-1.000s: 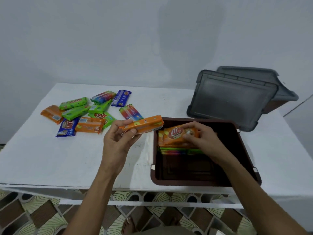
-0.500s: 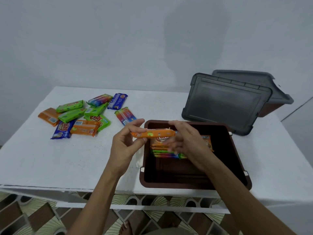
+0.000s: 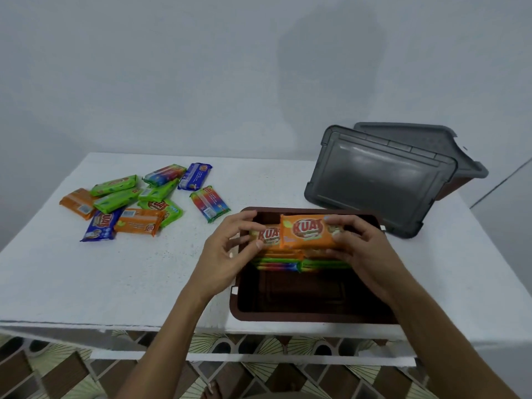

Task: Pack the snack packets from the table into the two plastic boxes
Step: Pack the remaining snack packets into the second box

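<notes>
The orange packet lies face up, its long axis running left to right, at centre right of the frame over the far half of the brown box. The right hand pinches its right end. The left hand seems to pinch a second orange packet just beneath, though the overlap makes this uncertain. Both are flat, glossy film and probably slippery, resting over a stack of similar packets. The box is smooth, rigid plastic. Loose packets lie upper left on the white table, nearer the left hand.
</notes>
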`<state>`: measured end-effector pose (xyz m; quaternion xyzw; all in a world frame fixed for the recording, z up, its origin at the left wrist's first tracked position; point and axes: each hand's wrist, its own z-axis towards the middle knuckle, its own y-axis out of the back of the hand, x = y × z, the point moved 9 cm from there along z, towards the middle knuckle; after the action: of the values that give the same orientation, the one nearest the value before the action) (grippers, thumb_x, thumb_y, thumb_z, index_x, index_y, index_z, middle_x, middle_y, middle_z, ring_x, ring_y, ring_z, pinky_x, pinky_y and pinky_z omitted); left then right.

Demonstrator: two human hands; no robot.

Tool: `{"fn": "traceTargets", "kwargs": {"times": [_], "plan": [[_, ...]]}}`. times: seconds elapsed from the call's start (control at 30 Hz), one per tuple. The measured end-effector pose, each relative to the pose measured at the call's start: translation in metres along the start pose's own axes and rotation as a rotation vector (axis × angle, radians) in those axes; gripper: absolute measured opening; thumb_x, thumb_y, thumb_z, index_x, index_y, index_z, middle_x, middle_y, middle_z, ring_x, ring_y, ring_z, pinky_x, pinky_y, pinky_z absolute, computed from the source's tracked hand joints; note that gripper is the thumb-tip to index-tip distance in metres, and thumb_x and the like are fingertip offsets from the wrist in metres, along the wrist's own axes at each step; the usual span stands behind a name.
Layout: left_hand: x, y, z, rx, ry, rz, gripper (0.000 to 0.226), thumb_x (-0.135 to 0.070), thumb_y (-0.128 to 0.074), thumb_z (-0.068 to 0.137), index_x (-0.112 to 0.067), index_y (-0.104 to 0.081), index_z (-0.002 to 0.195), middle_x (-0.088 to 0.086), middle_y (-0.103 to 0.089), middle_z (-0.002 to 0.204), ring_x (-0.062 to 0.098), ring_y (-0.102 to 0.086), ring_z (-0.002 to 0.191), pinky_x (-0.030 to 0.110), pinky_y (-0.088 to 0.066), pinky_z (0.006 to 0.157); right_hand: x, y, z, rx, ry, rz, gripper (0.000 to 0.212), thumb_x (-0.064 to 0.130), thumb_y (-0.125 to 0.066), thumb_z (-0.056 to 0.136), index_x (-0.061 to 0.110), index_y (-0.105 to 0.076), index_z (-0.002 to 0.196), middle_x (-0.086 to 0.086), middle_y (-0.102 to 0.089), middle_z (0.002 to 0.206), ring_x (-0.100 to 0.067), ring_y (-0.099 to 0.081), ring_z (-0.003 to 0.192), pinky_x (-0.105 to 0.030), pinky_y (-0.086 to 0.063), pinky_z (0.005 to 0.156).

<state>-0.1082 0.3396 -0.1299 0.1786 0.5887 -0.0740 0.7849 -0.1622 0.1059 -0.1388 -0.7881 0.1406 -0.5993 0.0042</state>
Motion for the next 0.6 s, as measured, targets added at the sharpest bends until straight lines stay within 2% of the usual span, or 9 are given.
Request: {"fn": "traceTargets", "kwargs": {"times": [0.07,0.13,0.27,0.33,0.4,0.5,0.6], "plan": [[0.004,0.005,-0.001,-0.067,0.002,0.042,0.025,-0.039,-0.064,0.084,-0.026,-0.068,0.105,-0.008,-0.056,0.130,0.008,-0.049,0.126,0.022,-0.053,0.089,0.003,0.025,0.002,-0.056,0.038,-0.160,0.021,-0.001,-0.057,0.092,0.011,-0.067,0.104,-0.008,-0.069,0.110,-0.023,-0.070,0.099,-0.035,-0.059,0.079],[0.009,0.007,-0.002,-0.121,0.001,0.076,0.028,-0.041,-0.060,0.083,-0.024,-0.067,0.105,-0.006,-0.056,0.129,0.007,-0.050,0.124,0.019,-0.053,0.085,0.000,0.043,0.006,-0.091,0.051,-0.292,0.022,-0.003,-0.056,0.091,0.013,-0.067,0.104,-0.008,-0.069,0.109,-0.022,-0.071,0.098,-0.036,-0.059,0.080],[0.012,0.001,-0.004,-0.164,-0.057,0.232,0.014,-0.023,-0.062,0.090,-0.024,-0.068,0.103,-0.005,-0.056,0.126,0.007,-0.051,0.122,0.013,-0.048,0.086,-0.006,0.049,0.019,-0.112,0.077,-0.490,0.022,0.002,-0.058,0.093,0.016,-0.066,0.107,-0.007,-0.066,0.111,-0.019,-0.071,0.092,-0.031,-0.060,0.077],[0.015,-0.001,-0.004,-0.177,-0.065,0.286,0.014,-0.015,-0.063,0.091,-0.023,-0.068,0.102,-0.005,-0.057,0.124,0.006,-0.051,0.120,0.011,-0.047,0.085,-0.006,0.041,0.025,-0.109,0.108,-0.831,0.021,0.015,-0.058,0.095,0.023,-0.062,0.114,0.000,-0.064,0.107,-0.016,-0.066,0.088,-0.028,-0.057,0.074],[0.016,-0.002,-0.005,-0.188,-0.068,0.314,0.014,-0.015,-0.063,0.091,-0.025,-0.068,0.101,-0.007,-0.056,0.123,0.004,-0.051,0.119,0.012,-0.047,0.085,-0.009,0.034,0.027,-0.110,0.127,-1.162,0.024,0.028,-0.053,0.097,0.030,-0.055,0.121,0.002,-0.060,0.101,-0.017,-0.061,0.081,-0.031,-0.053,0.073],[0.015,-0.005,-0.007,-0.186,-0.079,0.337,0.012,-0.025,-0.060,0.091,-0.023,-0.069,0.099,-0.008,-0.056,0.122,0.007,-0.052,0.119,0.021,-0.051,0.087,-0.007,0.026,0.024,-0.150,0.171,-1.379,0.026,0.037,-0.041,0.100,0.033,-0.046,0.125,-0.004,-0.066,0.105,-0.023,-0.063,0.082,-0.033,-0.050,0.068],[0.015,-0.004,-0.008,-0.185,-0.081,0.347,0.011,-0.022,-0.061,0.092,-0.021,-0.069,0.099,-0.007,-0.054,0.123,0.009,-0.052,0.119,0.024,-0.052,0.088,-0.003,0.015,0.018,-0.253,0.195,-1.643,0.035,0.039,-0.036,0.101,0.030,-0.038,0.135,-0.009,-0.059,0.112,-0.025,-0.060,0.087,-0.031,-0.043,0.065]]}}
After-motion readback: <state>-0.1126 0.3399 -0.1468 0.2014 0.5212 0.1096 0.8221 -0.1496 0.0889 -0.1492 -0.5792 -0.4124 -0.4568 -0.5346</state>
